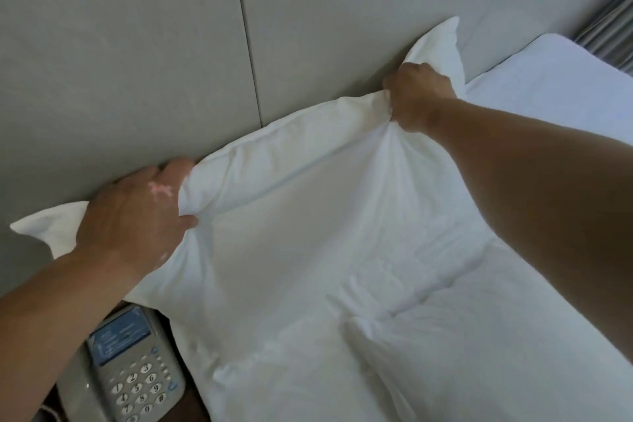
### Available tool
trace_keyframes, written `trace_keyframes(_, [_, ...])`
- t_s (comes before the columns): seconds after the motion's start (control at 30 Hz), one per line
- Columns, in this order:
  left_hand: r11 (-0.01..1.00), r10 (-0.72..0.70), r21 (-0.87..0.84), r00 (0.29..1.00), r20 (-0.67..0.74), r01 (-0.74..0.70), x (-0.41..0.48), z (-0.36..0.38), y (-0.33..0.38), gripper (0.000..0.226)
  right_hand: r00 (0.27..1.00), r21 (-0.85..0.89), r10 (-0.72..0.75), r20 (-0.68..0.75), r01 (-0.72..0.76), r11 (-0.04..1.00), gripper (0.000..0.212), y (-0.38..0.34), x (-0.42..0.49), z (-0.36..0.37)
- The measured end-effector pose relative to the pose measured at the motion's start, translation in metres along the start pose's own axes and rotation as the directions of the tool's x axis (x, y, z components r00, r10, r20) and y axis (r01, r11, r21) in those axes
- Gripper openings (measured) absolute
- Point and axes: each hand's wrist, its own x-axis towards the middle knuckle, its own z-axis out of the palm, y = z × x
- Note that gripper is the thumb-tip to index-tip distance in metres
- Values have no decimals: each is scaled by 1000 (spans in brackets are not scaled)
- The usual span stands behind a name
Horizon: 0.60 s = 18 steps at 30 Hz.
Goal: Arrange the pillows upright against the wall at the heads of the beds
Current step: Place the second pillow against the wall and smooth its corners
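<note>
**A:** Where do we have the pillow [308, 188] now?

**B:** At the head of the bed [462, 336], its upper edge pressed against the grey padded wall [137, 44]. Its long axis runs from eight o'clock, where one corner pokes out past our wrist, up to one o'clock, where the far corner stands in a point against the wall. The broad face tilts toward us, leaning back rather than lying flat.

**A:** And our grip?

**B:** Our left hand [137, 216] is clamped on the top edge near the eight o'clock end, fingers tucked behind between pillow and wall, thumb pinching the front. Our right hand [416, 96] is closed into a fist on a bunch of the case near the one o'clock end, and creases fan out from that fist.

**A:** What does the fabric look like?

**B:** Smooth white cotton-like cloth, plump along the top seam, soft and slack in the middle. The corners are flat, empty flaps. The duvet below is white as well, rumpled into shallow ridges toward five o'clock.

**A:** The wall?

**B:** Matte grey panels with a dark vertical seam between them.

**A:** Anything else near us?

**B:** A second white pillow [555, 86] at two o'clock, beside a pleated grey curtain [609, 27]. At seven o'clock a grey plastic desk telephone [133, 373] with round number keys sits just beside the mattress edge.
</note>
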Motion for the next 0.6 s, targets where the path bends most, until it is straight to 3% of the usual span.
trace_keyframes(0.23, [988, 30, -147, 997, -71, -40, 2, -12, -6, 79, 998, -61, 63, 32, -61, 996, 37, 20, 3, -49])
trace_keyframes(0.33, [998, 43, -48, 999, -30, -45, 1, -6, -5, 90, 995, -44, 91, 27, -90, 995, 46, 22, 0, -39])
trace_keyframes(0.43, [998, -17, 61, 1000, 7, 17, 0, -1, 4, 88, 996, -32, 2, 91, 1, 999, 50, 17, -5, -6])
trace_keyframes(0.6, [994, -66, 95, 994, 82, 58, 7, -5, 13, 85, 981, 32, -54, 184, 49, 998, 63, 15, -4, 11])
